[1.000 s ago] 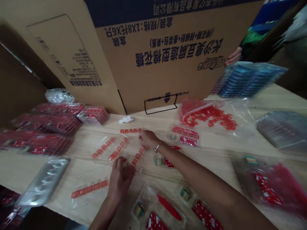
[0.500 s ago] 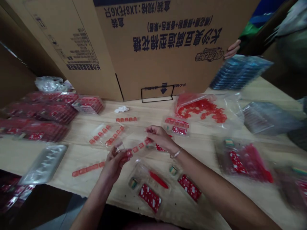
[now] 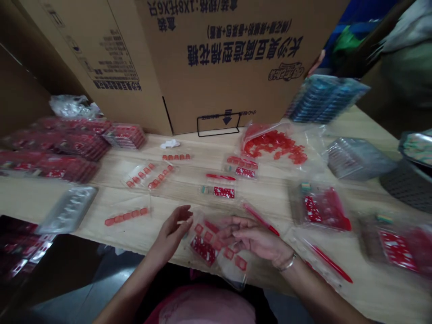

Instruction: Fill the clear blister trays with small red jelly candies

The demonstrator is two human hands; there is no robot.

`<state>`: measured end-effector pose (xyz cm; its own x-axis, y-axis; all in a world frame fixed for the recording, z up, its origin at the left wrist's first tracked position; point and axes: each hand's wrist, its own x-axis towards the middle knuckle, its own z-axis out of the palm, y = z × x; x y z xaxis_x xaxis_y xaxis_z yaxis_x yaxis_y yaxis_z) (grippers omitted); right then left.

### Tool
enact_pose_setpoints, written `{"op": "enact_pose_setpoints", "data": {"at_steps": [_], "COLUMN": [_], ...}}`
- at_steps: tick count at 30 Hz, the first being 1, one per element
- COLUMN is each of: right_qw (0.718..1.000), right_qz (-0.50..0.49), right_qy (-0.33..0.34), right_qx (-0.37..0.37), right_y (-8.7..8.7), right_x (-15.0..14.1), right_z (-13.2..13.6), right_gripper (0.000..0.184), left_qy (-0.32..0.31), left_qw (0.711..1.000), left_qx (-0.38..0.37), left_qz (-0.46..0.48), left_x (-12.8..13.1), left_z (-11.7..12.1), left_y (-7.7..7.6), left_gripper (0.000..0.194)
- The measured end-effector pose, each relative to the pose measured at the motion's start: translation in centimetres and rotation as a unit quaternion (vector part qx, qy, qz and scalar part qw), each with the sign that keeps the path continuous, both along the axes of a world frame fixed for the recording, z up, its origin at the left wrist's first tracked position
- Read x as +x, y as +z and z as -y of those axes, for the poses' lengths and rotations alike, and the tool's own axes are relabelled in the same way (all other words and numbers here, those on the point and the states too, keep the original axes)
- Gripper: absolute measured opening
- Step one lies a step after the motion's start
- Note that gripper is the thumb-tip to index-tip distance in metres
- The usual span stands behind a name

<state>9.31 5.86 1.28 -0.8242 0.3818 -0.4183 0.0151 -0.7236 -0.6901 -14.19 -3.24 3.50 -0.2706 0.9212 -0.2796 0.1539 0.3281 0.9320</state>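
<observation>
A row of small translucent red squares (image 3: 228, 253) lies aslant over a clear plastic tray near the table's front edge. A red packet with white dots (image 3: 204, 249) shows under the row. My left hand (image 3: 173, 231) is beside the tray's left side, fingers apart, with nothing visible in it. Over the right part of the row is my right hand (image 3: 254, 238), its fingers spread and slightly blurred; whether they touch the squares is unclear. Just beyond it lies a red stick-like piece (image 3: 259, 218). Another dotted packet (image 3: 224, 192) sits farther back in a clear tray.
A large cardboard box (image 3: 216, 85) stands at the back, a person's fingers (image 3: 317, 62) at its right edge. Packed red trays (image 3: 77, 144) are stacked left. A bag of red pieces (image 3: 270, 144), empty clear trays (image 3: 357, 157) and a dark basket (image 3: 408, 184) are right.
Both hands have come nearer the front edge and opened. The row of red squares, earlier stretched between them, now lies over the near tray. The view has shifted.
</observation>
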Motion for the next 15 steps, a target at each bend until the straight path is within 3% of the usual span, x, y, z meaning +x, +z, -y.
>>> {"op": "enact_pose_setpoints", "data": {"at_steps": [3,6,9,11,13,15], "right_qw": [0.986,0.919,0.8,0.736,0.698,0.683], "right_qz": [0.064,0.14,0.202,0.246,0.281,0.28], "right_qy": [-0.093,-0.124,-0.046,0.047,0.104,0.12], "right_qx": [0.125,0.347,0.563,0.629,0.65,0.665], "right_y": [0.5,1.8,2.1,1.3,0.0,-1.1], "right_x": [1.2,0.6,-2.1,-4.4,-6.1,-6.9], "right_z": [0.1,1.5,4.9,7.3,9.0,9.7], "right_gripper": [0.038,0.039,0.052,0.057,0.059,0.066], "left_qy": [0.011,0.023,0.077,0.102,0.108,0.103], "left_qw": [0.993,0.992,0.991,0.989,0.989,0.989], "left_qx": [0.031,0.052,0.077,0.09,0.086,0.08], "left_qz": [-0.113,-0.113,-0.076,-0.061,-0.059,-0.067], "left_x": [-0.6,-0.3,0.4,0.6,0.5,0.2], "left_z": [1.4,2.8,3.4,3.4,3.3,3.3], "left_y": [-1.8,-3.9,-5.5,-6.0,-6.3,-6.3], "left_gripper": [0.047,0.051,0.06,0.06,0.053,0.05]}}
